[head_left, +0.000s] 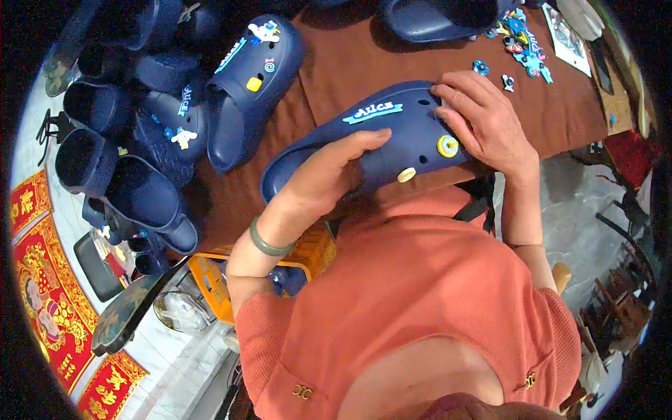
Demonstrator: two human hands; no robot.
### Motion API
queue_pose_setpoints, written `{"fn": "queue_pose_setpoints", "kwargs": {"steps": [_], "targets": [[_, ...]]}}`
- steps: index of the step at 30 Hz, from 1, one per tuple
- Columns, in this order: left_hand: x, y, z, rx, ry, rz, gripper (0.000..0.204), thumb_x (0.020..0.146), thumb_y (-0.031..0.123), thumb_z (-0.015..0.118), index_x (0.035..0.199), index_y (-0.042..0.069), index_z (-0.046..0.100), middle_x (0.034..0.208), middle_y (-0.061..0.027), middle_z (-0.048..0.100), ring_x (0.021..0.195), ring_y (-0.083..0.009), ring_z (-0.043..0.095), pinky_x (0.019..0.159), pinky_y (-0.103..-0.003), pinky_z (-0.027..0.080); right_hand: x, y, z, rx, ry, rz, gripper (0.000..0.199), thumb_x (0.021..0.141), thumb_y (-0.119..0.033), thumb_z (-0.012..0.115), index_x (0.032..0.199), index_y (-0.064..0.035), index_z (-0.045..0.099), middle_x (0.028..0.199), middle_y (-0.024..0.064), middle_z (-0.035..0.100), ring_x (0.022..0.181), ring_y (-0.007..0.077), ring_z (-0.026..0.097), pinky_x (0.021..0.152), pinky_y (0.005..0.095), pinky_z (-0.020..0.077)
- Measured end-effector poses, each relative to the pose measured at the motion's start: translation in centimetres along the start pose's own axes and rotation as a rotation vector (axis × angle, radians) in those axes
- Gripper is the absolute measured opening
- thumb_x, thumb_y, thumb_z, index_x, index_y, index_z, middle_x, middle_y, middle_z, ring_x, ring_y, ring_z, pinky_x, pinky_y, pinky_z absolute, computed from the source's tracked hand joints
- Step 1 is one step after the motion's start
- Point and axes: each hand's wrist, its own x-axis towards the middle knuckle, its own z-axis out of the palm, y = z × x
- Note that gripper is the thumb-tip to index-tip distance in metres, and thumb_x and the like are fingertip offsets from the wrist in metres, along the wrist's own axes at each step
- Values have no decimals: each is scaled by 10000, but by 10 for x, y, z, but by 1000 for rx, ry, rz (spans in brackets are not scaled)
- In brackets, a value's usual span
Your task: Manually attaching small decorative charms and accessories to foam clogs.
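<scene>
A navy-blue clog with vent holes lies tilted before me at the table's near edge. My left hand grips its near side, thumb across the upper and the other fingers hidden underneath. Around the opposite end curl the fingers of my right hand; whether they also pinch something small is hidden. Fixed to the clog are a blue-and-white lettered banner charm, a round yellow-and-white charm and a pale yellow charm. Some vent holes are bare.
Another decorated clog rests on the brown cloth, beside a pile of navy clogs at left. Loose charms lie at far right near a printed sheet. An orange crate stands below the table's left side.
</scene>
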Motion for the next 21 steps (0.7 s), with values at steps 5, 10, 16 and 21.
{"fn": "queue_pose_setpoints", "kwargs": {"steps": [5,10,16,21], "targets": [[-6,-4,-4,615,-75,349,264,924,50,503,1154,36,631,1166,-107,635,1076,-195,597,895,-336,476,12,-3,-4,-137,-57,118,261,841,-261,666,770,-29,569,804,126,551,756,309,545,682,404,467],[-9,-9,-10,1140,-43,786,322,847,-100,494,1120,0,632,1098,-141,676,1022,-247,638,879,-337,487,15,-7,3,-204,-52,197,333,848,-358,668,736,-54,589,719,116,550,723,296,559,675,405,455],[0,-10,-15,769,-169,606,309,778,-139,531,1026,-6,659,1013,-168,698,939,-255,678,823,-316,506,13,-4,5,-148,-33,186,300,825,-295,681,673,-63,567,712,100,538,690,282,536,656,399,419],[-2,-7,-12,952,-195,679,281,785,-119,525,1002,-3,662,971,-164,704,902,-245,687,800,-308,511,12,-2,5,-121,13,134,259,799,-210,678,643,-71,525,661,93,510,649,281,515,620,388,405]]}}
